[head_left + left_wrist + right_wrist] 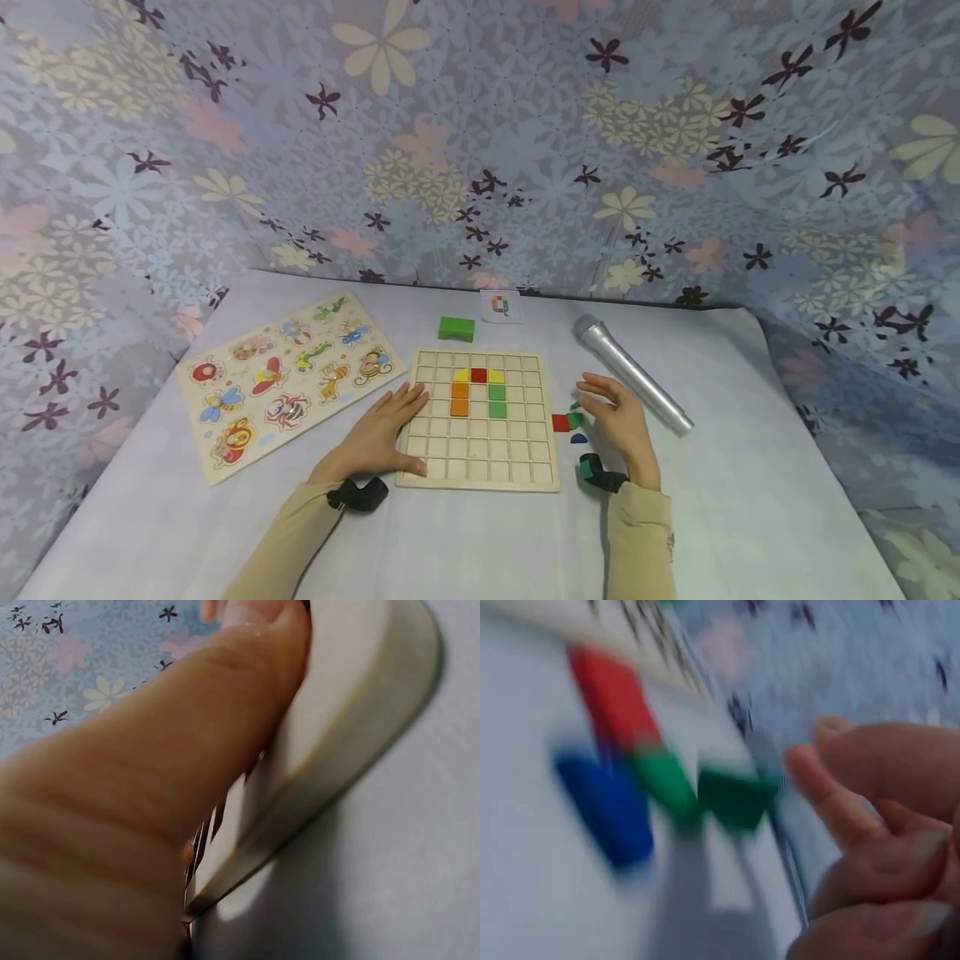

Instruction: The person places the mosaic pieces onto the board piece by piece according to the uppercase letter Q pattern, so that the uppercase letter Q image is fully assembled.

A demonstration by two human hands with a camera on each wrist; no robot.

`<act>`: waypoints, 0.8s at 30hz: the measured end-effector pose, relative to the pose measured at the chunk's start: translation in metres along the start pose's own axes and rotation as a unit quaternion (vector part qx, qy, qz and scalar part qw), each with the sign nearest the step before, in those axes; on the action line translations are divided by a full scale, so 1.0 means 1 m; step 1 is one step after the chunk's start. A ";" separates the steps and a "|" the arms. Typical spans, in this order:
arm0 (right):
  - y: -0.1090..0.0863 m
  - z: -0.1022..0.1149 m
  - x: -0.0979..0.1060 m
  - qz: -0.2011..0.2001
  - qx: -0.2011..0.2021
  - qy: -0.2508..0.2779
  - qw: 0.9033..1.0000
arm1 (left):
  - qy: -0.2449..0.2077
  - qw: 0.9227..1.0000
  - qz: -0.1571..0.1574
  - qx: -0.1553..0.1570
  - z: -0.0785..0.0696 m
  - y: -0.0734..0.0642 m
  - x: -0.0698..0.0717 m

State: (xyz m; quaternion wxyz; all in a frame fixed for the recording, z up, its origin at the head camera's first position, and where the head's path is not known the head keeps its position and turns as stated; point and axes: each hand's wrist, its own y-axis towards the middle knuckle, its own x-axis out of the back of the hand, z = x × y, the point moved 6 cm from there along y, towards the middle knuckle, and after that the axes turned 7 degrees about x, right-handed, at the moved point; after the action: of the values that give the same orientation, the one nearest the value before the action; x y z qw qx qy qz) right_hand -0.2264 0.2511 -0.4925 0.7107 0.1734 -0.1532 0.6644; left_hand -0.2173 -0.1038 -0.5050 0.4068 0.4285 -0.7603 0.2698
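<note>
A square wooden grid board [480,471] lies in front of me in the head view. Several coloured pieces sit in its cells in an arch: a red square [479,376] at the top between yellow pieces, orange squares [459,407] on the left, green squares [497,409] on the right. My left hand [382,433] rests spread along the board's left edge. Beyond the right edge lie a red piece [617,697], a green piece [666,784], a blue half-round piece [604,806] and a dark green piece [736,796]. My right hand [618,421] hovers beside them, fingers loosely bent, holding nothing visible.
An insect picture puzzle board [288,383] lies at the left. A green block [456,328] and a small pattern card [500,307] are behind the grid board. To the right lies a silver microphone [633,375]. Flowered fabric [480,167] rises behind the table.
</note>
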 end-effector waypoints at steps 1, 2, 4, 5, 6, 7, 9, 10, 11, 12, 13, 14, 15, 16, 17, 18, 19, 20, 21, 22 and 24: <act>-0.001 -0.005 0.004 0.004 -0.009 -0.011 1.000 | 0.001 1.000 -0.001 0.001 0.000 0.000 0.000; -0.002 -0.010 0.007 0.009 -0.017 -0.017 1.000 | 0.002 1.000 -0.001 0.002 0.001 0.000 0.001; -0.003 -0.016 0.010 0.016 -0.026 -0.027 0.999 | 0.004 1.000 0.000 0.003 0.001 -0.001 0.001; -0.004 -0.018 0.010 0.018 -0.030 -0.029 0.999 | 0.004 1.000 0.000 0.003 0.001 -0.001 0.001; -0.003 -0.019 0.009 0.018 -0.032 -0.029 0.999 | 0.004 1.000 0.003 0.006 0.001 -0.001 0.001; -0.003 -0.019 0.008 0.016 -0.030 -0.029 0.999 | 0.003 1.000 0.005 0.010 0.001 0.000 0.001; -0.003 -0.016 0.006 0.010 -0.026 -0.039 0.999 | 0.004 1.000 0.008 0.013 0.001 0.000 0.000; -0.003 -0.015 0.004 0.007 -0.026 -0.045 0.999 | 0.004 1.000 0.007 0.013 0.001 0.000 0.000; -0.003 -0.013 0.003 0.004 -0.026 -0.056 0.998 | 0.004 1.000 0.008 0.014 0.001 0.000 0.001; -0.002 -0.012 0.002 0.000 -0.025 -0.069 0.997 | 0.003 1.000 0.009 0.014 0.000 0.000 0.001; -0.002 -0.010 0.001 -0.003 -0.022 -0.081 0.996 | 0.004 1.000 0.009 0.013 0.000 0.000 0.001; -0.002 -0.008 0.000 -0.005 -0.020 -0.090 0.996 | 0.004 1.000 0.008 0.012 0.000 -0.001 0.001; -0.001 -0.007 -0.002 -0.006 -0.016 -0.099 0.995 | 0.004 1.000 0.007 0.010 0.000 -0.001 0.001; 0.000 -0.005 -0.003 -0.004 -0.012 -0.101 0.995 | 0.004 1.000 0.006 0.009 0.000 -0.001 0.002; 0.000 -0.003 -0.005 -0.002 -0.007 -0.103 0.995 | 0.004 1.000 0.005 0.009 -0.001 -0.001 0.002; 0.001 -0.001 -0.007 0.000 -0.002 -0.103 0.995 | 0.004 1.000 0.005 0.010 -0.001 -0.001 0.002; 0.002 0.000 -0.009 0.003 0.002 -0.101 0.995 | 0.005 1.000 0.005 0.010 -0.001 -0.001 0.002; 0.003 0.002 -0.012 0.006 0.002 -0.094 0.996 | 0.005 1.000 0.005 0.011 -0.001 -0.001 0.003; 0.003 0.003 -0.014 0.009 -0.001 -0.088 0.996 | 0.006 1.000 0.005 0.010 -0.001 0.000 0.002; 0.003 0.003 -0.017 0.011 -0.008 -0.079 0.997 | 0.006 1.000 0.006 0.010 -0.002 0.000 0.002; 0.003 0.004 -0.022 0.010 -0.019 -0.064 0.998 | 0.007 1.000 0.007 0.008 -0.002 0.000 0.002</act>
State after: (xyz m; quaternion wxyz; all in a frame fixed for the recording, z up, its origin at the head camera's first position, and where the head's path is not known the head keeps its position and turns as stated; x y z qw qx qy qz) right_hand -0.2311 0.2296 -0.4990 0.6959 0.2007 -0.2122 0.6561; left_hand -0.2168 -0.1027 -0.5022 0.4072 0.4246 -0.7579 0.2819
